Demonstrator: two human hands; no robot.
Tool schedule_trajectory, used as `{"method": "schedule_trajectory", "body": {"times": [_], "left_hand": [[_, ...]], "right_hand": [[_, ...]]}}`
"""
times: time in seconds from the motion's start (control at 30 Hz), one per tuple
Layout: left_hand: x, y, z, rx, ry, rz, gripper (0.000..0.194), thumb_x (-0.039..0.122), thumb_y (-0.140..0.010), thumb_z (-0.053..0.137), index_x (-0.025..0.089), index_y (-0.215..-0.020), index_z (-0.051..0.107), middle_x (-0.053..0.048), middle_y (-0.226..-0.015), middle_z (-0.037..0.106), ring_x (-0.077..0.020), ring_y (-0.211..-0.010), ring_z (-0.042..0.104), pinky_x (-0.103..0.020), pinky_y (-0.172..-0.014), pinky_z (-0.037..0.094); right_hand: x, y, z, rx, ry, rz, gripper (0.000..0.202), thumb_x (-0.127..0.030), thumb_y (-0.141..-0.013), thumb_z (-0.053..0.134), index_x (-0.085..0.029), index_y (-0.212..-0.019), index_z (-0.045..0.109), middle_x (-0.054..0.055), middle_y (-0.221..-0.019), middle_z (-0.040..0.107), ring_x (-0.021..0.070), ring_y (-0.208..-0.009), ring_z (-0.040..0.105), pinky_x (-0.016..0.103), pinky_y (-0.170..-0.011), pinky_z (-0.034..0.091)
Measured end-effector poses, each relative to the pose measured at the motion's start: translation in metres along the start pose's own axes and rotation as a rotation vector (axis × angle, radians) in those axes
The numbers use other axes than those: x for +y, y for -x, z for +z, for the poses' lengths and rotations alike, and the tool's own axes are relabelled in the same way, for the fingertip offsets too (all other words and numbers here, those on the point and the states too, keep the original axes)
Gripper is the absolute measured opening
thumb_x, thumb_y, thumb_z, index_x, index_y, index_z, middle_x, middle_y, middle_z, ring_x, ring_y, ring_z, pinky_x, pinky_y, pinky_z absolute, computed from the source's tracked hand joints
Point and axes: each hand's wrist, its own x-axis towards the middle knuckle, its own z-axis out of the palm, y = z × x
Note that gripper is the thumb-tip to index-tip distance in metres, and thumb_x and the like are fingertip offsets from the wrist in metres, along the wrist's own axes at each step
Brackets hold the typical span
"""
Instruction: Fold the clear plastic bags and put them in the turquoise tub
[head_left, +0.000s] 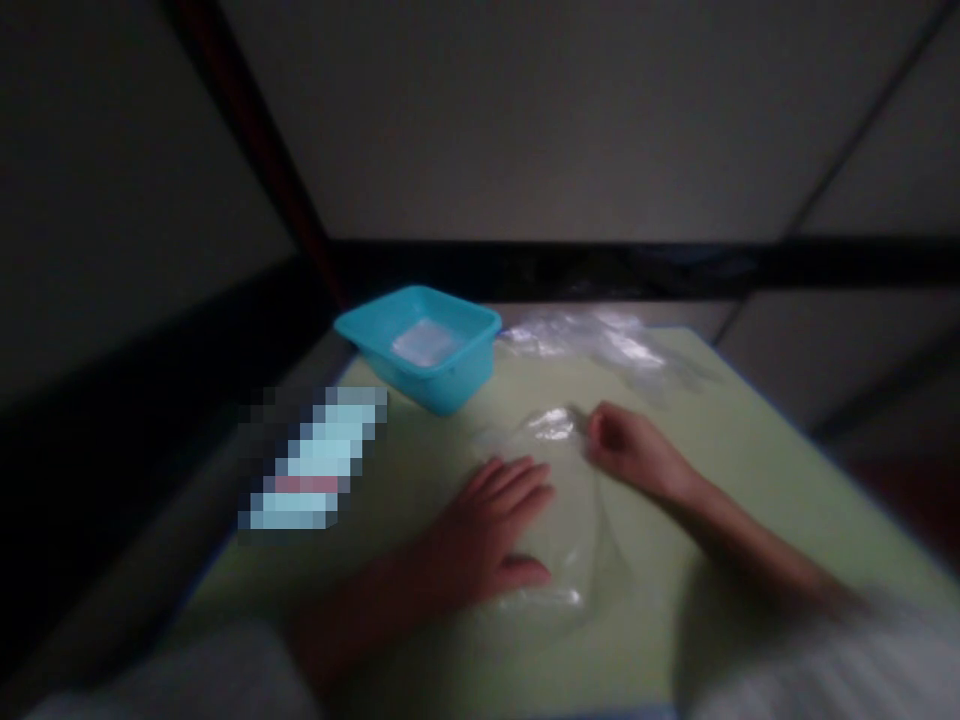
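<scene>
A clear plastic bag (574, 540) lies on the pale green tabletop, its upper end crinkled and shiny. My left hand (495, 520) rests flat on the bag's left part, fingers stretched out and thumb apart. At the bag's upper right corner, my right hand (626, 450) is closed, with fingers curled in and the bag's edge running up to them. The picture is blurred, but the plastic seems pinched in those fingers.
A turquoise basin (457, 385) with a whitish item (424, 343) inside stands at the back left. More crumpled clear plastic (607, 340) lies along the back of the table (750, 450). A pixelated pale-blue patch (319, 460) covers something at the left edge.
</scene>
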Motion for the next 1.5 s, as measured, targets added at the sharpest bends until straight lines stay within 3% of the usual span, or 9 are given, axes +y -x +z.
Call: {"method": "schedule_trajectory", "body": {"times": [0.17, 0.27, 0.43, 0.57, 0.8, 0.9, 1.03, 1.3, 1.5], "left_hand": [[-0.007, 0.001, 0.002, -0.029, -0.005, -0.097, 0.087, 0.063, -0.069, 0.063, 0.017, -0.138, 0.037, -0.014, -0.149, 0.027, -0.0335, -0.139, 0.017, -0.056, -0.111, 0.009], [-0.007, 0.001, 0.002, -0.033, -0.006, -0.119, 0.09, 0.065, -0.067, 0.063, 0.019, -0.14, 0.035, -0.014, -0.151, 0.024, -0.0354, -0.139, 0.013, -0.059, -0.109, 0.006], [-0.006, 0.002, 0.002, -0.059, -0.015, -0.122, 0.093, 0.067, -0.067, 0.061, 0.019, -0.142, 0.031, -0.014, -0.152, 0.019, -0.0363, -0.14, 0.008, -0.062, -0.108, 0.003], [-0.006, 0.002, 0.002, -0.073, -0.025, -0.113, 0.093, 0.069, -0.069, 0.058, 0.02, -0.143, 0.028, -0.014, -0.152, 0.018, -0.0367, -0.14, 0.007, -0.063, -0.107, 0.002], [-0.009, 0.004, 0.002, -0.058, -0.002, -0.066, 0.091, 0.07, -0.07, 0.055, 0.023, -0.143, 0.027, -0.013, -0.152, 0.019, -0.0373, -0.14, 0.008, -0.063, -0.107, 0.002], [-0.008, 0.004, 0.0, -0.07, -0.001, -0.051, 0.091, 0.069, -0.069, 0.057, 0.024, -0.143, 0.028, -0.011, -0.153, 0.018, -0.0371, -0.14, 0.008, -0.062, -0.108, 0.001], [-0.007, 0.003, -0.002, -0.09, 0.017, -0.019, 0.092, 0.071, -0.069, 0.056, 0.024, -0.143, 0.028, -0.011, -0.153, 0.017, -0.037, -0.14, 0.007, -0.061, -0.108, 0.0], [-0.009, 0.005, -0.001, -0.09, 0.012, -0.008, 0.091, 0.073, -0.07, 0.052, 0.025, -0.143, 0.026, -0.01, -0.153, 0.016, -0.0363, -0.14, 0.008, -0.059, -0.109, 0.001], [-0.007, 0.004, -0.001, -0.075, 0.015, 0.014, 0.092, 0.072, -0.069, 0.055, 0.023, -0.143, 0.029, -0.012, -0.153, 0.018, -0.0373, -0.14, 0.009, -0.06, -0.109, 0.0]], "right_hand": [[0.007, -0.002, -0.012, 0.289, 0.363, 0.102, 0.003, -0.017, -0.076, 0.052, -0.019, -0.075, 0.051, 0.0, -0.062, 0.057, 0.0141, -0.053, 0.049, 0.025, -0.049, 0.033], [0.002, -0.001, -0.014, 0.291, 0.307, 0.003, 0.007, -0.022, -0.082, 0.05, -0.018, -0.08, 0.055, 0.003, -0.07, 0.062, 0.0163, -0.061, 0.056, 0.027, -0.055, 0.042], [-0.017, 0.006, -0.003, -0.185, 0.287, -0.418, 0.04, -0.04, -0.089, 0.05, -0.017, -0.121, 0.052, 0.013, -0.124, 0.058, 0.0252, -0.117, 0.051, 0.043, -0.098, 0.039], [-0.002, 0.008, -0.001, -0.378, 0.474, -0.372, 0.059, -0.052, -0.092, 0.038, -0.023, -0.143, 0.03, 0.011, -0.145, 0.037, 0.0299, -0.135, 0.028, 0.061, -0.106, 0.015], [0.028, 0.0, -0.021, -0.018, 0.659, -0.065, 0.055, -0.052, -0.093, 0.035, -0.018, -0.135, 0.043, 0.017, -0.14, 0.043, 0.0356, -0.13, 0.036, 0.067, -0.101, 0.022], [0.01, 0.0, -0.02, -0.155, 0.45, -0.245, 0.046, -0.046, -0.094, 0.038, -0.02, -0.13, 0.049, 0.014, -0.135, 0.051, 0.0286, -0.124, 0.047, 0.055, -0.103, 0.03], [-0.003, 0.0, -0.011, -0.442, 0.279, -0.461, 0.037, -0.042, -0.095, 0.04, -0.024, -0.122, 0.057, 0.008, -0.132, 0.055, 0.0231, -0.125, 0.046, 0.051, -0.109, 0.022], [0.026, -0.005, -0.02, -0.003, 0.644, -0.184, 0.049, -0.049, -0.093, 0.038, -0.017, -0.126, 0.054, 0.015, -0.145, 0.037, 0.0358, -0.133, 0.031, 0.065, -0.103, 0.019], [-0.004, -0.001, -0.015, -0.251, 0.272, -0.477, 0.035, -0.035, -0.096, 0.037, -0.016, -0.103, 0.066, 0.011, -0.104, 0.067, 0.0204, -0.098, 0.061, 0.037, -0.088, 0.048]]}}
